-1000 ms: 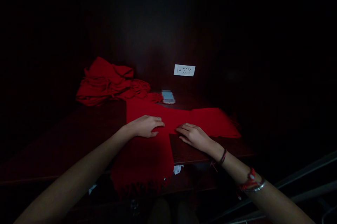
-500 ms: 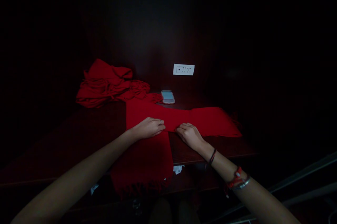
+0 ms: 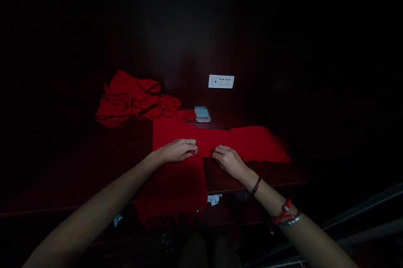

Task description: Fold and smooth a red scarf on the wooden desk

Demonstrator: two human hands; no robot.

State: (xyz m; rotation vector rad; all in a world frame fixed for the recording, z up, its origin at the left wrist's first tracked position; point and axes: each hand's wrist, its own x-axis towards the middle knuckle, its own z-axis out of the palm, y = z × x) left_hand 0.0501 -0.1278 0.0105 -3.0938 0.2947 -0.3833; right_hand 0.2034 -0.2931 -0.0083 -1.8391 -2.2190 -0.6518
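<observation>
A red fringed scarf (image 3: 252, 143) lies across a dark wooden desk, bent so that one part runs to the right and another hangs over the front edge. Where the two parts meet, my left hand (image 3: 179, 149), a ring on one finger, has its fingers curled in on the cloth. My right hand (image 3: 229, 160) is a little to the right, fingers closed at the near edge of the right-hand part. Its fingertips are partly hidden. The fringe of the hanging end shows below the desk edge.
A heap of crumpled red scarves (image 3: 126, 102) sits at the back left. Beside it lies a small pale-blue object (image 3: 202, 114), blurred out. A white socket panel (image 3: 221, 81) is on the dark back wall. White paper (image 3: 214, 199) shows under the desk edge.
My left hand's fingers have curled in more on the cloth. My right hand and the scarf keep nearly the same place; the view has shifted slightly.
</observation>
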